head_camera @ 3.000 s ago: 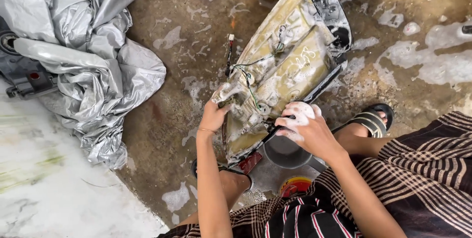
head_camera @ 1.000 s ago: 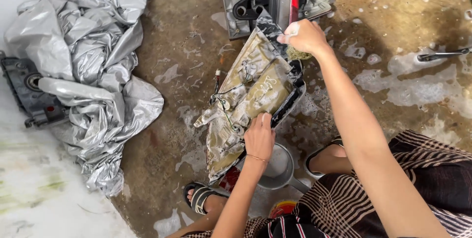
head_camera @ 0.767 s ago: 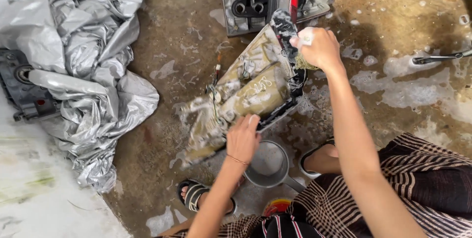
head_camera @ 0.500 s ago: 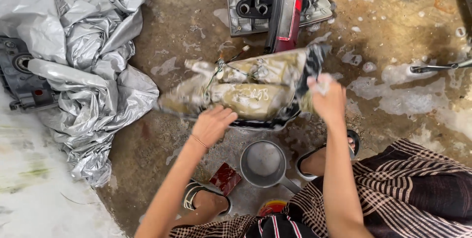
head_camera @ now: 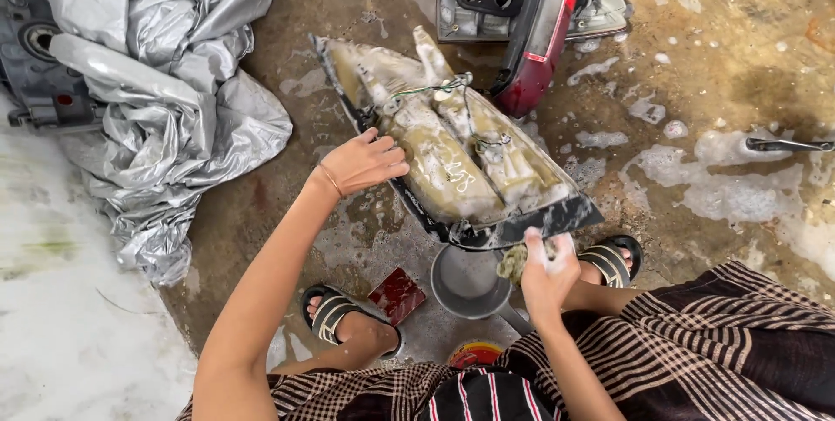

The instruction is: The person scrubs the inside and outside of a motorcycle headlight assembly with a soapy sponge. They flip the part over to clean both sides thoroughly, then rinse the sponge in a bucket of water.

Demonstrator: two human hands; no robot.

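I count one muddy headlight housing [head_camera: 452, 156] at the frame's centre, one red tail lamp [head_camera: 541, 30] at the upper middle, one grey metal cup [head_camera: 470, 282] at the lower middle, one small red sanding pad [head_camera: 397, 294] beside it, one crumpled silver cover [head_camera: 165, 82] at the upper left, and two sandalled feet on the wet concrete floor [head_camera: 713, 56].

My left hand [head_camera: 364, 163] lies flat and open on the housing's left edge, fingers spread, gripping nothing. My right hand [head_camera: 548, 269] is below the housing's lower right corner, its grip closed on a soapy sponge [head_camera: 520, 257] that touches the corner just above the cup.

Half a second ago the housing lay crosswise; it now slants from upper left to lower right, and my right hand has dropped from its right end to its near corner.
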